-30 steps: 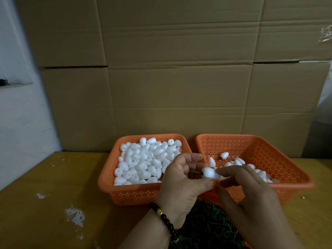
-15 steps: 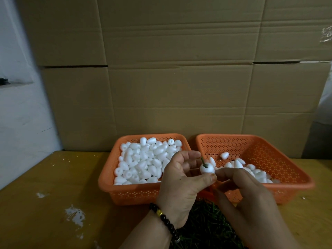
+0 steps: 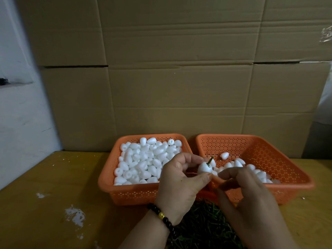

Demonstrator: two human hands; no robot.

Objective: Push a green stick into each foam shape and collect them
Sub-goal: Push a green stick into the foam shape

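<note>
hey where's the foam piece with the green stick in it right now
In the head view it sits center frame: the foam piece is held in the left hand, above the gap between the full basket and the right basket.

A small white egg-shaped foam piece [image 3: 204, 167] sat pinched between the thumb and fingers of the left hand [image 3: 179, 184], raised over the gap between the two baskets. A short thin green stick [image 3: 209, 161] stood out of its top, tilted up and to the right. The perforated orange plastic basket on the left [image 3: 129, 194] was heaped with loose white foam shapes [image 3: 145, 160]. The matching orange basket on the right [image 3: 269, 155] held a smaller cluster of foam pieces [image 3: 251, 169] along its near side. A dark pile of green sticks [image 3: 201, 229] lay on the table just in front of the baskets.
</note>
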